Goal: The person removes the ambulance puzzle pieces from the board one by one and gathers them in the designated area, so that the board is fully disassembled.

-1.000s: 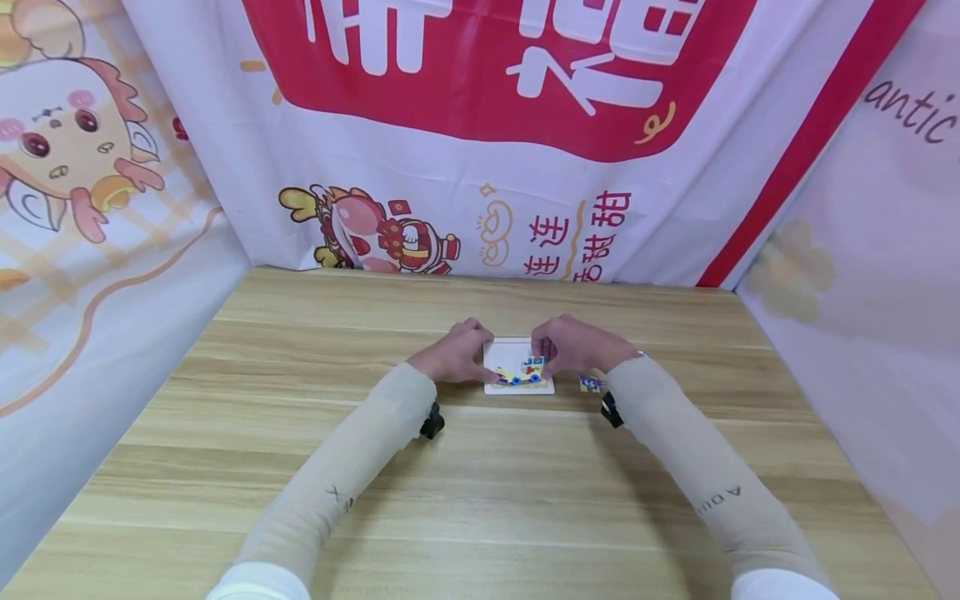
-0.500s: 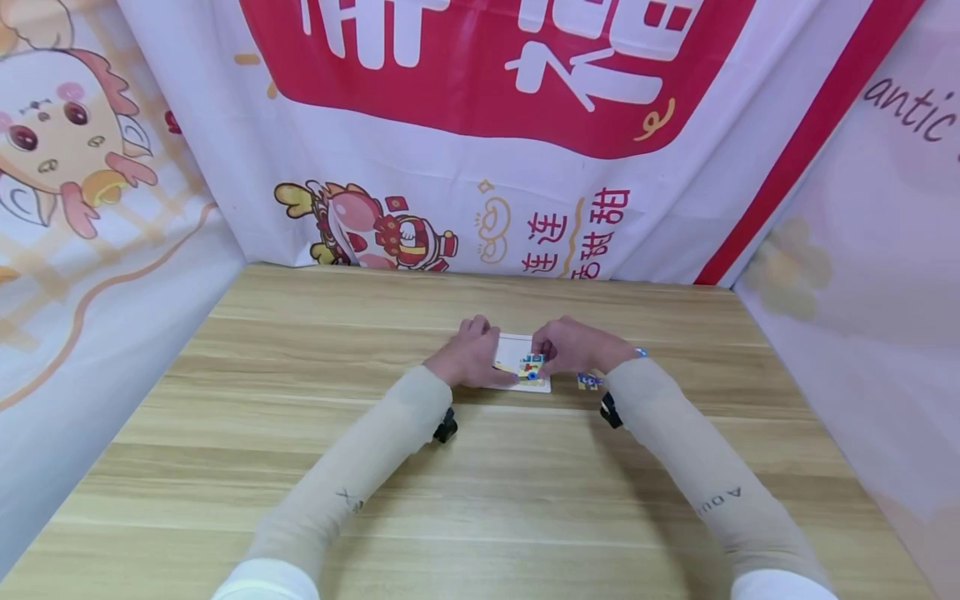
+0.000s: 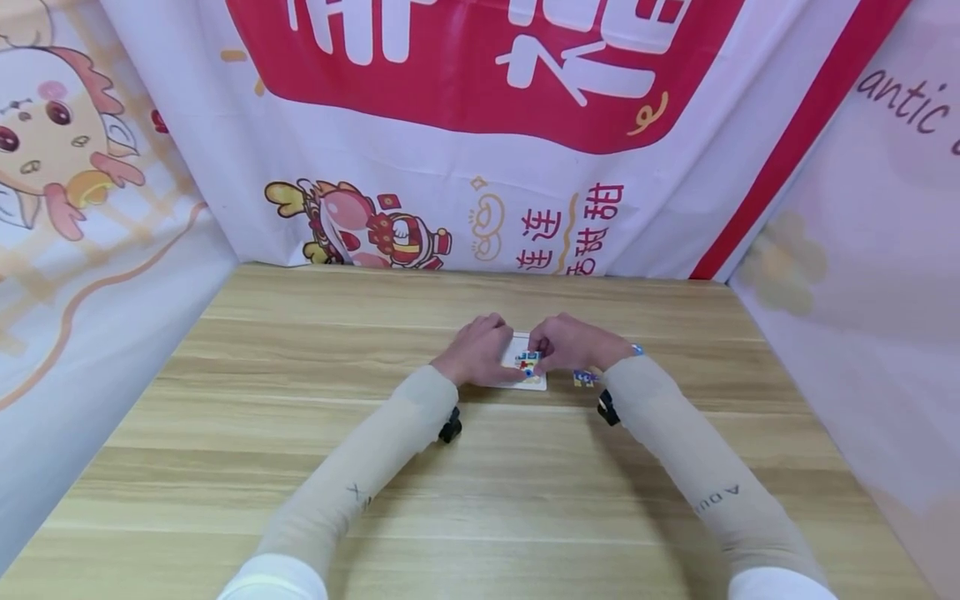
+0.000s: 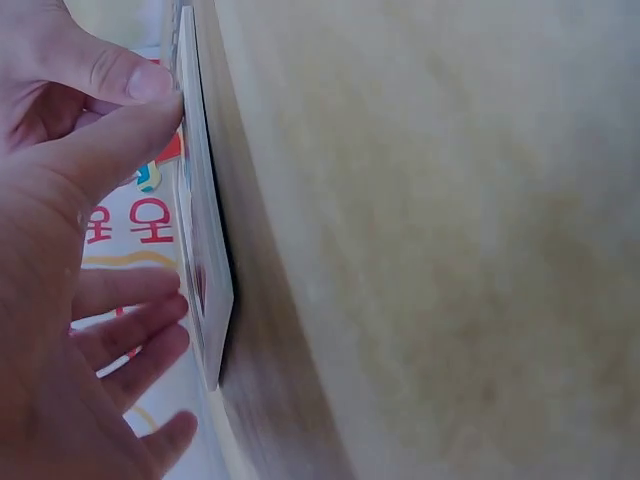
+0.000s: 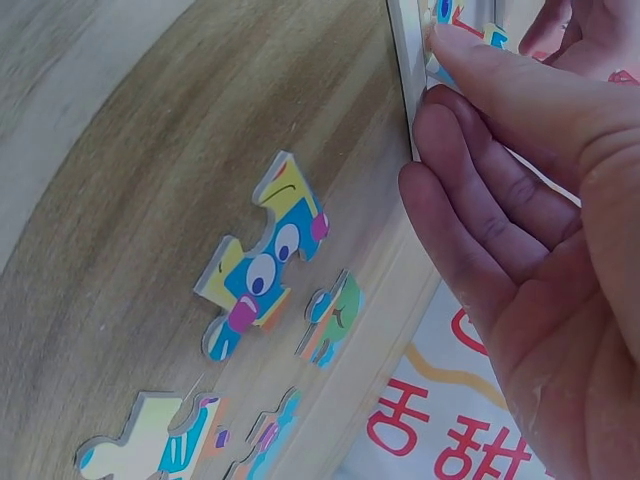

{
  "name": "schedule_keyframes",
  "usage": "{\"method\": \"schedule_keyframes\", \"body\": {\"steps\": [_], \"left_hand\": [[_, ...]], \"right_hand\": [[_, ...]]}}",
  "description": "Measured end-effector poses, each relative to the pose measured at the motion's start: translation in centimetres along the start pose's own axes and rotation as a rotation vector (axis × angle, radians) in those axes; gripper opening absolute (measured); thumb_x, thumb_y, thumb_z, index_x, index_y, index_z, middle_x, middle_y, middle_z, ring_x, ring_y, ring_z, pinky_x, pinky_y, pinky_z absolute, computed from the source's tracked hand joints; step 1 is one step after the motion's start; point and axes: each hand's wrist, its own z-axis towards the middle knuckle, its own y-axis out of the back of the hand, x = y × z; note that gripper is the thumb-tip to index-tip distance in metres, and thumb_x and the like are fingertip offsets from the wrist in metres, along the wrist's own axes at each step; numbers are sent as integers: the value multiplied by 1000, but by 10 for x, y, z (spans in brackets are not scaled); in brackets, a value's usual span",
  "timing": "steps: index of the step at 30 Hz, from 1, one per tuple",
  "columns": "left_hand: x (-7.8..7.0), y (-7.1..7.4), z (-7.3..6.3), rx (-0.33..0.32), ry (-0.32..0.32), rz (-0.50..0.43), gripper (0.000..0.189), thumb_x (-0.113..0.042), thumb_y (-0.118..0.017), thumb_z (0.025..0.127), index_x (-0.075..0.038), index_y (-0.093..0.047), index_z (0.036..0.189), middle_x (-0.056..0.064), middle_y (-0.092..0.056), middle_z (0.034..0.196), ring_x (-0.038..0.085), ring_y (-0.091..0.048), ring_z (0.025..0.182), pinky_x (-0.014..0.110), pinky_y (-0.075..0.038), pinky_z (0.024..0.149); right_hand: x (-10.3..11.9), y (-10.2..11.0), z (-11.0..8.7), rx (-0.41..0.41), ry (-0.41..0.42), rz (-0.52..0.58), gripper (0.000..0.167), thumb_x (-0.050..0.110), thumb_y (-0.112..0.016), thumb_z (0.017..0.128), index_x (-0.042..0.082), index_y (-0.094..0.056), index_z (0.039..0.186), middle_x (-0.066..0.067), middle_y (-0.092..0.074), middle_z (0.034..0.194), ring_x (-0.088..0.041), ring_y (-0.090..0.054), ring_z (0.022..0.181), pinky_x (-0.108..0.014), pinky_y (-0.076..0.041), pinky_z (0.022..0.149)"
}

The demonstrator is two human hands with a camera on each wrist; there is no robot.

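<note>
A white puzzle board [image 3: 519,342] lies on the table under both hands. Assembled jigsaw pieces with a colourful picture show on its lower right part. My left hand [image 3: 477,352] reaches over the board's left side, its thumb pressing flat on the picture. In the left wrist view, the other fingers [image 4: 140,320] of that hand are loosely spread behind the board's edge. On the right side, my right hand [image 3: 573,344] holds a jigsaw piece [image 3: 530,357] between thumb and index finger against the board. Its remaining fingers [image 5: 450,200] curl beside the board's edge.
Several loose jigsaw pieces lie right of the board, among them one with cartoon eyes [image 5: 262,275], a pale one [image 5: 135,440] and a green one [image 5: 342,310]. A printed curtain [image 3: 450,158] hangs behind the wooden table [image 3: 510,483].
My left hand has moved right across the board, its thumb now near the right thumb and covering more of the picture. The right hand stays nearly in place. The head view has shifted slightly.
</note>
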Motion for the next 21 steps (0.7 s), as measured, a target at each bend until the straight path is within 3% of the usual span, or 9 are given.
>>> {"method": "schedule_keyframes", "body": {"steps": [6, 10, 21], "left_hand": [[2, -1, 7, 28, -48, -119, 74, -45, -82, 91, -6, -57, 149, 10, -50, 152, 27, -47, 138, 40, -46, 120], [2, -2, 9, 45, -59, -141, 75, -43, -82, 91, -5, -56, 150, 11, -50, 152, 27, -48, 138, 40, -45, 121], [-4, 3, 11, 76, 0, -146, 78, -41, -85, 88, -5, -54, 150, 11, -49, 154, 29, -46, 141, 40, -43, 124]], "right_hand": [[0, 2, 0, -8, 3, 8, 17, 18, -83, 92, 15, -75, 107, 3, -76, 100, -12, -70, 92, -32, -61, 91], [-1, 2, 0, -12, 0, 11, 14, 17, -79, 95, 16, -76, 109, 4, -76, 101, -12, -70, 94, -32, -61, 92], [0, 10, 0, -37, 21, -11, 8, 12, -75, 97, 16, -77, 104, 4, -77, 100, -12, -71, 95, -33, -62, 94]]}}
